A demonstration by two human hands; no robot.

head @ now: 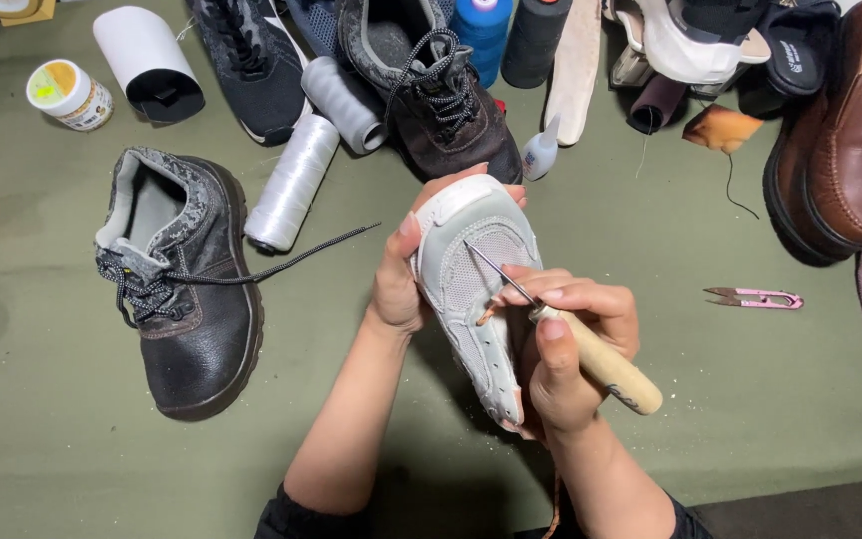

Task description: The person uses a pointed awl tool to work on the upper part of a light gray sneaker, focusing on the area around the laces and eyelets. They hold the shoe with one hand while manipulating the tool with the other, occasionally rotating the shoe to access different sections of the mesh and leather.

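Centre of a green table [52, 439]: left hand [398, 284] curls its fingers round a grey mesh shoe [471, 289], toe pointing far; right hand [571, 344] grips tight a wooden-handled awl [591, 354], its needle touching the mesh; black boot [187, 289] lies left.

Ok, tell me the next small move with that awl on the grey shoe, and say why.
Probably push the awl deeper through the mesh. The right hand grips its wooden handle, the metal tip rests on the upper of the grey shoe, and the left hand braces the toe, so the shoe looks steadied for a stitch hole.
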